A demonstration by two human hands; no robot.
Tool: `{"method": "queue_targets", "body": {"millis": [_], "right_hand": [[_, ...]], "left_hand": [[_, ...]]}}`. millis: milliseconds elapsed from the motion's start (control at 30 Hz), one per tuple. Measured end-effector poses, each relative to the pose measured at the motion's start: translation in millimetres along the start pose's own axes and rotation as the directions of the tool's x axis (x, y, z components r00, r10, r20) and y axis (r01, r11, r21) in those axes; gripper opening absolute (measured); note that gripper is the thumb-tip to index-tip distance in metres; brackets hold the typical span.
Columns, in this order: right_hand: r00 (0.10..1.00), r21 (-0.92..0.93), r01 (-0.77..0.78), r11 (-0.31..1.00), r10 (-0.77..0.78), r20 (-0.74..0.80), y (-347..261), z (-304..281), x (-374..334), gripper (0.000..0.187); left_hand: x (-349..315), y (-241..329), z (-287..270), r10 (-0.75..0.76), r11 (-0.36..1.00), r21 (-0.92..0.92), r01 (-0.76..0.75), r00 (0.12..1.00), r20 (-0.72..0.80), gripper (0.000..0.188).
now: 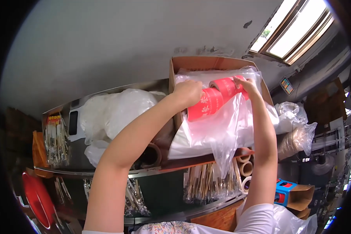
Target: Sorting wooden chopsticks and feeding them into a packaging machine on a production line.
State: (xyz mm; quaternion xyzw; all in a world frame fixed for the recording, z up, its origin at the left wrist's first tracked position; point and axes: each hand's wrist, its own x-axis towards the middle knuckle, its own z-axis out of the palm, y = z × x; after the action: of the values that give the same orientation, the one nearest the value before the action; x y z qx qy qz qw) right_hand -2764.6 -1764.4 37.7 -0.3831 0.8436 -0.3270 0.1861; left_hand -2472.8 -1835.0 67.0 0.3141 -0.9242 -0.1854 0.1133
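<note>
Over an open cardboard box lined with clear plastic, I hold a row of red rolls with pale printing, apparently wide tape. My left hand is closed at the upper left side of the nearer red roll. My right hand grips the far right end of the row, its thumb and fingers against another red roll, whose hollow core partly shows. Beneath them, a clear plastic bag drapes over the box's front edge. What else lies in the box is mostly hidden by plastic.
White plastic bags fill the bench to the left, near a dark phone. Bundles of thin wrapped sticks sit on the lower shelf by cardboard tubes. A red stool stands at left, a blue box at right.
</note>
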Motion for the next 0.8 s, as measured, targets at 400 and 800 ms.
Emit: {"method": "queue_targets", "body": {"millis": [400, 800], "right_hand": [[0.998, 0.473, 0.061, 0.879, -0.043, -0.049, 44, -54, -102, 0.028], [0.998, 0.325, 0.015, 0.945, -0.036, 0.059, 56, -34, -89, 0.036]], "left_hand": [[110, -58, 80, -0.183, 0.901, 0.425, 0.086, 0.964, 0.193, 0.038], [77, -55, 28, 0.107, 0.948, 0.318, 0.015, 0.926, -0.361, 0.030]]}}
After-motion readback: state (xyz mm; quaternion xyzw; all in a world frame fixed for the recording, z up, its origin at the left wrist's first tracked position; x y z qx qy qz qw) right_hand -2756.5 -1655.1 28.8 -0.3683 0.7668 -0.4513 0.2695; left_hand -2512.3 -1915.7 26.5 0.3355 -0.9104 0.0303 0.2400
